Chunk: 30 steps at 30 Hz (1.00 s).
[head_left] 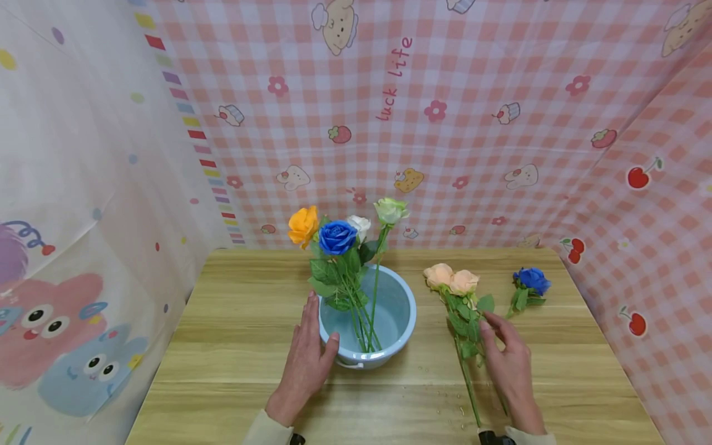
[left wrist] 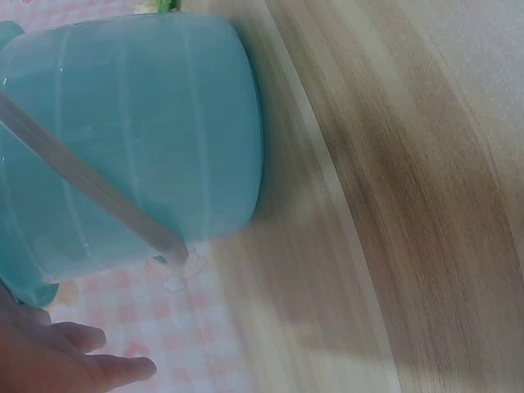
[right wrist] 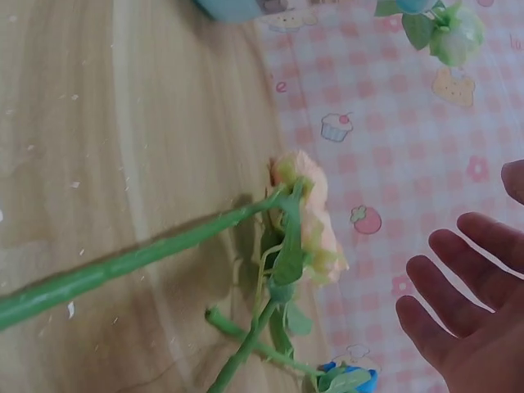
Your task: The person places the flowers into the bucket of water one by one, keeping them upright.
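Observation:
My left hand (head_left: pixel 306 361) rests at the left rim of a light-blue bucket (head_left: pixel 410 309), fingers straight along its side and thumb at the near edge. Standing in the bucket are an orange rose (head_left: pixel 303 227), a blue rose (head_left: pixel 337 237), a white rose (head_left: pixel 360 227) and a pale green rose (head_left: pixel 391 211), stems leaning on its wall. To the right, two peach roses (head_left: pixel 463 282) lie on the table with their leafy stems pointing toward me. Close over their leaves is my right hand (head_left: pixel 508 368); the right wrist view shows its fingers spread, holding nothing.
Another blue rose (head_left: pixel 532 280) lies on the wooden table (head_left: pixel 245 309) at the far right. Small drops or bits dot the tabletop between the bucket and the peach stems. A checked cloth (head_left: pixel 473 148) hangs behind the table, with a pale patterned sheet (head_left: pixel 100 185) at the left.

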{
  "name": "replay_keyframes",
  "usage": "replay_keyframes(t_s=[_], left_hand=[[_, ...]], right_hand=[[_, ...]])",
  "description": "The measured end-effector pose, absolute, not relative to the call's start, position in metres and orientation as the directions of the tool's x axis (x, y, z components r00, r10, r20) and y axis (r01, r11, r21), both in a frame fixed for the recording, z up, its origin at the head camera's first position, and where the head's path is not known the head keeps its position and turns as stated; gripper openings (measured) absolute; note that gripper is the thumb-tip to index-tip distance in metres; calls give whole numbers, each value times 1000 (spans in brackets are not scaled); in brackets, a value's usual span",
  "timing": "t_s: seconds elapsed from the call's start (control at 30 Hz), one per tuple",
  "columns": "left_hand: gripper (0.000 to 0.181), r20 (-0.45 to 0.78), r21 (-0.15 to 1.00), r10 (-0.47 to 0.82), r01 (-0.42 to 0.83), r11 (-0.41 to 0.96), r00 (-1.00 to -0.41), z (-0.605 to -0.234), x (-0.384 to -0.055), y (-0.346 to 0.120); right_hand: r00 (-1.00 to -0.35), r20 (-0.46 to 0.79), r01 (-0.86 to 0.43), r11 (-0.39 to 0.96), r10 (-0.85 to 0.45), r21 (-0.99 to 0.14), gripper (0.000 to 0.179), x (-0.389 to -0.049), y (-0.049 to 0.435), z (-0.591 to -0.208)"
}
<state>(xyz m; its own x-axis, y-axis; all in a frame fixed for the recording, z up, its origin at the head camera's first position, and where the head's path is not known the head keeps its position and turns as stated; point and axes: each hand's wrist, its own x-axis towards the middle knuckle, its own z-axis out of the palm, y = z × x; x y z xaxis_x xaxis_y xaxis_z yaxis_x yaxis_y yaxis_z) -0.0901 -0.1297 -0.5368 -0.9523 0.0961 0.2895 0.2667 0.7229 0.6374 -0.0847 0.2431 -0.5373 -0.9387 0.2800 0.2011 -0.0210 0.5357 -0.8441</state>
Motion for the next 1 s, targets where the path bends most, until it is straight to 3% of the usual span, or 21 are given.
replay_keyframes(t_s=[0.37,0.8,1.0], left_hand=[[81,279,641,96,260,723,-955,-536,-90,-130],[81,276,644,96,258,721,-956,-536,-90,-130],[81,276,644,94,257,721,-956,-536,-90,-129]], right_hand=[[-944,129,68,565,302,-822,36,-78,249,-550],[-964,-132,247,593,231,-766,45,-67,258,-559],[-962,-192,272,600,195,-752,41,-65,259,-565]])
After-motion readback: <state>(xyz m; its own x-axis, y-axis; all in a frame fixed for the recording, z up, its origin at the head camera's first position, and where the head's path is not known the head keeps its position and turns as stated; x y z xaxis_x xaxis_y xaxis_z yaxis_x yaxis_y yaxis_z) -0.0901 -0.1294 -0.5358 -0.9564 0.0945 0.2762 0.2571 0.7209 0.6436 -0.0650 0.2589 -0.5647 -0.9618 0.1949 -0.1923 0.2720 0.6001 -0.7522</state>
